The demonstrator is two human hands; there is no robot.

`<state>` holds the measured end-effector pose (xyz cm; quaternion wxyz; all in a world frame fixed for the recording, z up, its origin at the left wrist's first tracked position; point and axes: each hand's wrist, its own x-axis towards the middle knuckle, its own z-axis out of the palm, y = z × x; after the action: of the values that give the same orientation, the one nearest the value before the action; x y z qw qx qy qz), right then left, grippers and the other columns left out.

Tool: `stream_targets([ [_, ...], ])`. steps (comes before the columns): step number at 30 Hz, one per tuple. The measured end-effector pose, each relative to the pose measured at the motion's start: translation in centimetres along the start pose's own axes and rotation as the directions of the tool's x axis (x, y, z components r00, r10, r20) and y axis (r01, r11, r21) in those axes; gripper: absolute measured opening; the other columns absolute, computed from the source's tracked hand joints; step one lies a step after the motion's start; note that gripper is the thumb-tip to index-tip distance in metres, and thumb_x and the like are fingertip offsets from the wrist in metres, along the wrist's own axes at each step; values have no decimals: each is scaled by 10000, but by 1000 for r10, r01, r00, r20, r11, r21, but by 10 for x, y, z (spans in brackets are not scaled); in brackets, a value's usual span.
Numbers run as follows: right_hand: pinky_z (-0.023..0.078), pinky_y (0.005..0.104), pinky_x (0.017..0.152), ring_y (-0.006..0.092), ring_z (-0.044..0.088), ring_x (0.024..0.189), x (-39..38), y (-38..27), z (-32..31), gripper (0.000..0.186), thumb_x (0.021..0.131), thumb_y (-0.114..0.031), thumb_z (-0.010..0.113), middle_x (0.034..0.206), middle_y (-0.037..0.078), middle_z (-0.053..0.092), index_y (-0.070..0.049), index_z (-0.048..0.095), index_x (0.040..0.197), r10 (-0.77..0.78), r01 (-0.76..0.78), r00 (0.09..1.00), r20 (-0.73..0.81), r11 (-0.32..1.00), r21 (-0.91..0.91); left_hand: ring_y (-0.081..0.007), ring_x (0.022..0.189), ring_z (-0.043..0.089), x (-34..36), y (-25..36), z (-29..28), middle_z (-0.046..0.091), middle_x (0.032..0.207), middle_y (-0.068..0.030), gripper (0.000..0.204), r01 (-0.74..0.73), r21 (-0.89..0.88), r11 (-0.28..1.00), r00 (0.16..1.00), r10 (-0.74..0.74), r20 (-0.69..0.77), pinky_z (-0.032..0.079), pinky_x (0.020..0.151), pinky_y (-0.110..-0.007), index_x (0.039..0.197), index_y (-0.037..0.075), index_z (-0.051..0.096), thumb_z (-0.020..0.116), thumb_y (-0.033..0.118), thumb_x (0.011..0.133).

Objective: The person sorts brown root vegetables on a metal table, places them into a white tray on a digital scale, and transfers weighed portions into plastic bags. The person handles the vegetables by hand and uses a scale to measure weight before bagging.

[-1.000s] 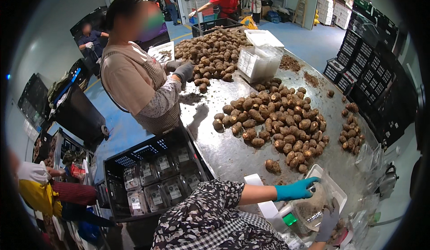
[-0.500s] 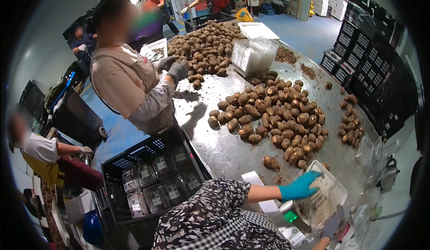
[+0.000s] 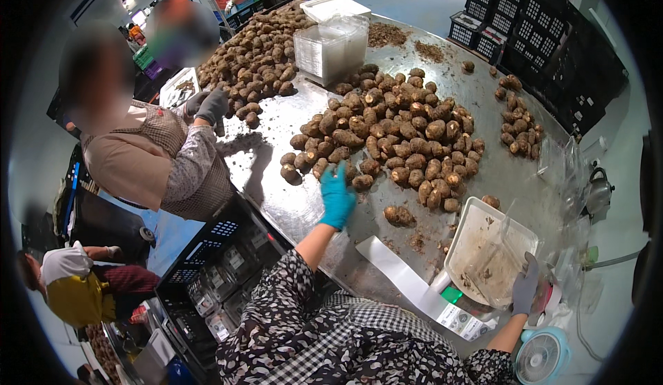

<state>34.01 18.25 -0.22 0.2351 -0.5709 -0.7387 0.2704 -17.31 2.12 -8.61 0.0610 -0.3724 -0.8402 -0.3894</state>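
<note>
My left hand (image 3: 337, 197), in a teal glove, reaches to the near left edge of a heap of small brown taro tubers (image 3: 407, 133). Its fingers are apart, right beside the nearest tubers; whether they touch one I cannot tell. Low on the right is my right hand (image 3: 526, 285) in a grey glove, closed on the edge of a clear plastic container (image 3: 492, 264). That container lies in a white tray (image 3: 456, 250), which sits on a scale with a green-lit display (image 3: 452, 294). A single taro (image 3: 399, 215) lies left of the tray.
A white label strip (image 3: 394, 264) runs beside the scale. Stacked clear containers (image 3: 331, 46) stand behind the heap. A black crate (image 3: 207, 247) of packed boxes is at left, near a co-worker's gloved hands (image 3: 210, 105). A small fan (image 3: 542, 357) and kettle (image 3: 599, 190) are at right.
My left hand has moved from above the white tray leftward to the taro heap. The clear container now shows in the tray at my right hand. The view has shifted.
</note>
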Motion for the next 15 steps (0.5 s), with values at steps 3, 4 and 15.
stream_targets([
  [3, 336, 341, 1041, 272, 461, 1216, -1, -1, 2, 555, 725, 125, 389, 1273, 153, 504, -4, 472, 1259, -56, 59, 998, 21, 987, -151, -377, 1102, 459, 19, -49, 14, 442, 1210, -193, 756, 121, -36, 992, 973, -111, 204, 395, 960, -443, 1363, 131, 405, 712, 55, 676],
  [4, 340, 338, 1038, 275, 465, 1211, -1, 0, 3, 546, 730, 124, 389, 1269, 154, 508, -2, 476, 1254, -56, 58, 998, 15, 992, -112, -374, 1100, 459, 24, -51, 17, 443, 1205, -193, 763, 147, -97, 984, 954, -115, 278, 390, 967, -444, 1363, 132, 403, 723, 65, 674],
  [15, 359, 331, 1015, 289, 496, 1177, -1, 8, 8, 471, 761, 127, 390, 1219, 175, 542, 3, 516, 1198, -68, 64, 995, -70, 996, -57, -327, 1043, 535, -3, 24, 12, 487, 1270, -202, 532, 737, -184, -650, 490, 327, 808, 475, 861, -412, 1345, 21, 403, 554, 283, 908],
])
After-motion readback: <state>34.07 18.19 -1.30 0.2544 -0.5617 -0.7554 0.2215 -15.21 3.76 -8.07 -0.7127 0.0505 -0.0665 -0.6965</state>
